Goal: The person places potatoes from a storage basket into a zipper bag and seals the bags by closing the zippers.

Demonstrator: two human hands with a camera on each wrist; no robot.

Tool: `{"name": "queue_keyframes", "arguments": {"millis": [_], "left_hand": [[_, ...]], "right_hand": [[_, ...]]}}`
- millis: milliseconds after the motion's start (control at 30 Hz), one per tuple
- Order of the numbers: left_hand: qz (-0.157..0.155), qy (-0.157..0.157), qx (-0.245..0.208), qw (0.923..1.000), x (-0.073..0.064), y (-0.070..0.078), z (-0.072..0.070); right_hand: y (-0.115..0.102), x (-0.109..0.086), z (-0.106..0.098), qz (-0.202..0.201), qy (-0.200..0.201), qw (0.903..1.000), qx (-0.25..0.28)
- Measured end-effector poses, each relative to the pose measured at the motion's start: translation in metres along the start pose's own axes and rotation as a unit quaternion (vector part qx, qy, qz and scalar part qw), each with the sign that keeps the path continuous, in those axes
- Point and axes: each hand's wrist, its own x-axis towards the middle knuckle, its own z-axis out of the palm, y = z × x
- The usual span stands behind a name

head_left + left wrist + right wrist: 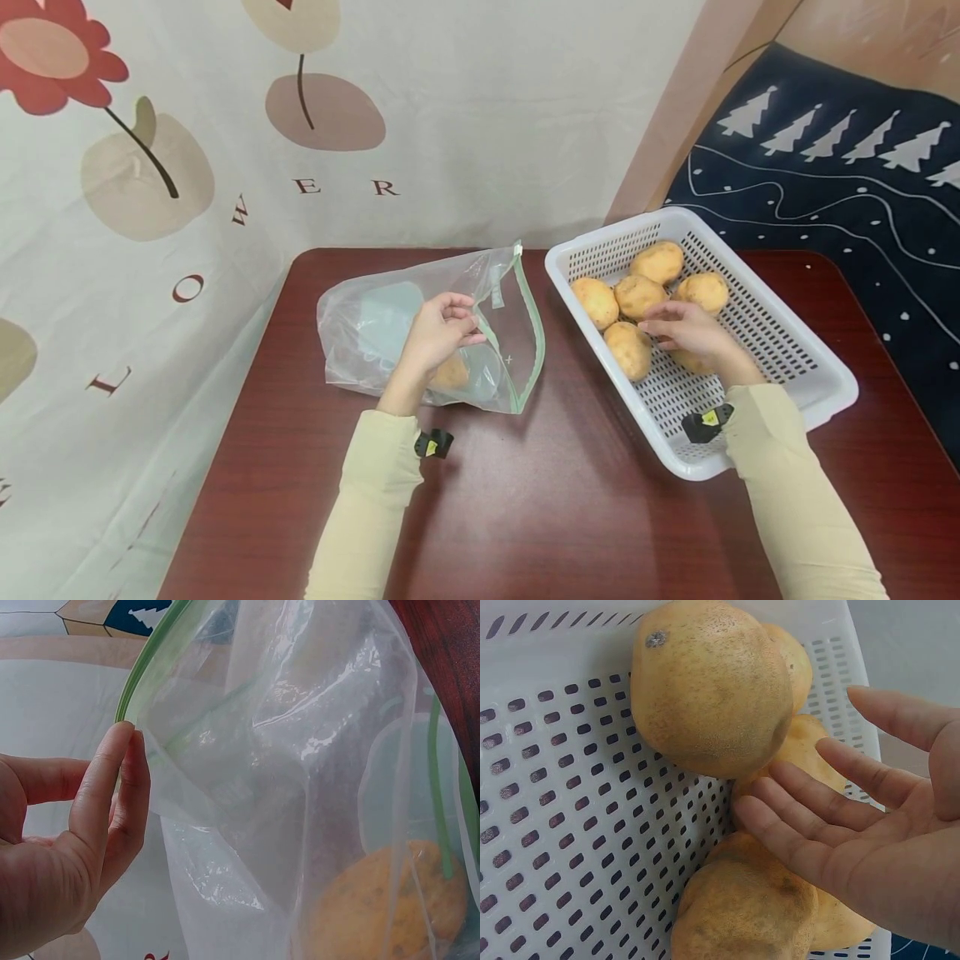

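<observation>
- Clear bag [375,321], one, centre-left of the frame: long axis left to right, mouth facing right, towards the white basket [772,350]; a bagged potato [452,372] showed inside.
- Left hand [438,333]: pinched the bag's green rim [135,675] (plain only from the left wrist).
- Basket potatoes [639,297], six visible, right of centre: most lay left of or above the right hand [693,333], much the nearer one.
- Right hand: loose, fingers spread, grasping nothing; its wrist view showed the palm, hidden from the head; contact uncertain.

Clear green-edged bag [345,333], mouth open, potato [451,372] inside, potatoes [641,297] in white basket [780,354]
</observation>
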Motion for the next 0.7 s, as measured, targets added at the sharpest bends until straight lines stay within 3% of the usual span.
{"name": "queue_keyframes", "arguments": {"millis": [533, 700], "left_hand": [[0.004, 0.001, 0.000, 1.0000, 0.001, 0.000, 0.001], [0.007, -0.001, 0.002, 1.0000, 0.001, -0.001, 0.000]], "right_hand": [[0.006, 0.003, 0.004, 0.002, -0.014, 0.9999, 0.001], [0.012, 0.007, 0.005, 0.009, -0.010, 0.9997, 0.022]]}}
